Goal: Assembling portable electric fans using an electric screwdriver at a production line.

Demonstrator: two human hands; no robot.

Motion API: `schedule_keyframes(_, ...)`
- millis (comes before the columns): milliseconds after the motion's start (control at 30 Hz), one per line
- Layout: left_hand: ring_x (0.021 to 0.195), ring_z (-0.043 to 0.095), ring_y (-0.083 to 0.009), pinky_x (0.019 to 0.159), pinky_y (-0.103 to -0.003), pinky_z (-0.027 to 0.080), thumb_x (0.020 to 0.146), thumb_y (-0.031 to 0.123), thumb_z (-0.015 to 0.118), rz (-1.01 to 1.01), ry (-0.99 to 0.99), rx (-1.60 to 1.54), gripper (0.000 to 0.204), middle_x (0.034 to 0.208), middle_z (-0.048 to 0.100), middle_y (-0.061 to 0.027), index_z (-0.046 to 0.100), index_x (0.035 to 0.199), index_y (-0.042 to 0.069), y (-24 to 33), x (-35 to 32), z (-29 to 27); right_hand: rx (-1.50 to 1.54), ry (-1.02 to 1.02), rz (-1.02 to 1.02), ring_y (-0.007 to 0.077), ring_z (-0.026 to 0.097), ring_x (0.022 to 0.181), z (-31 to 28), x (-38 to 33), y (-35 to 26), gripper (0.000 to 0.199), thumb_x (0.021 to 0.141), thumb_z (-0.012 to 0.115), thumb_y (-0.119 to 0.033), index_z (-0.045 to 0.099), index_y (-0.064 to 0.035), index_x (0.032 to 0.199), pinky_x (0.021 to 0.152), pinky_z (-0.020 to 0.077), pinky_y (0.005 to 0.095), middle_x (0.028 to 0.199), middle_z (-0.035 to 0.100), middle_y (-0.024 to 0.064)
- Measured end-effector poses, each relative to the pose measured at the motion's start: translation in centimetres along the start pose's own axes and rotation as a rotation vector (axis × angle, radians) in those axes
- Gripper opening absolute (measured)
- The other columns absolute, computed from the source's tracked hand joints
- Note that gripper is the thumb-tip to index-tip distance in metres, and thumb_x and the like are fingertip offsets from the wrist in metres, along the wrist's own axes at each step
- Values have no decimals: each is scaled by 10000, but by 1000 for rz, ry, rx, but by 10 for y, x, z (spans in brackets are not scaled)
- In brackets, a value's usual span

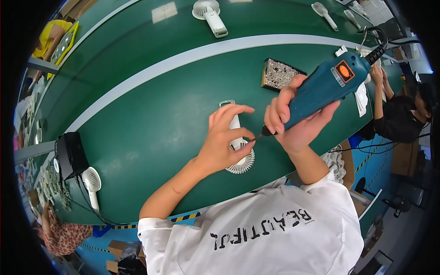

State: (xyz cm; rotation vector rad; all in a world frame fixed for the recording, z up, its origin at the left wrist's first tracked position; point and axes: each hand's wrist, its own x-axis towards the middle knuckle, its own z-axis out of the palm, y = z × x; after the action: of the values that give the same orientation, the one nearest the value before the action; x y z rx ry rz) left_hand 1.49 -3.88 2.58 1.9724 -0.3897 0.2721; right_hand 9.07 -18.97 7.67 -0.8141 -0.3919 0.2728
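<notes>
My right hand [305, 128] is wrapped round a teal electric screwdriver [323, 87], tilted so that its bit points down and left. At the bit's tip, the thumb and index finger of my left hand [215, 144] come together in a pinch. Whatever they hold is too small to make out. Beneath the left hand a white handheld fan [244, 165] lies on the green table [151, 137]. Its round ribbed head is nearest me, and the hand covers part of its handle. Just beyond the right hand stands a small box of screws [280, 74].
Another white fan [211, 18] lies past the grey divider strip [183, 57], with more at the far right. At left, a black box [72, 156] with cables stands beside a fan [91, 183]. A co-worker in black [398, 117] works at the right.
</notes>
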Motion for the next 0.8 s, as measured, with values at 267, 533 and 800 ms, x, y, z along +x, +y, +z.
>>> schedule_keyframes(267,1216,404,-320,1018,-483,247,627,68,742,24,-69,-5,146,1271,489,-83,666,748,99,-4,-4,-4,21,-122,67,139,412,361,1,2,0,799,838,237,-780,422,-54,1115,350,372,284,575,456,45)
schedule_keyframes(533,1206,415,-319,1008,-447,279,642,85,765,-34,31,40,188,1261,507,-87,688,814,79,-19,-2,-2,-173,-236,42,154,436,388,2,9,19,859,762,349,-834,411,-54,1115,379,383,291,588,490,65)
schedule_keyframes(800,1218,399,-350,966,-439,355,636,102,804,-154,228,199,318,1359,420,-142,687,928,61,-32,1,1,-276,-69,-190,152,449,418,-4,28,62,865,731,350,-858,411,-83,1108,421,411,290,628,491,66)
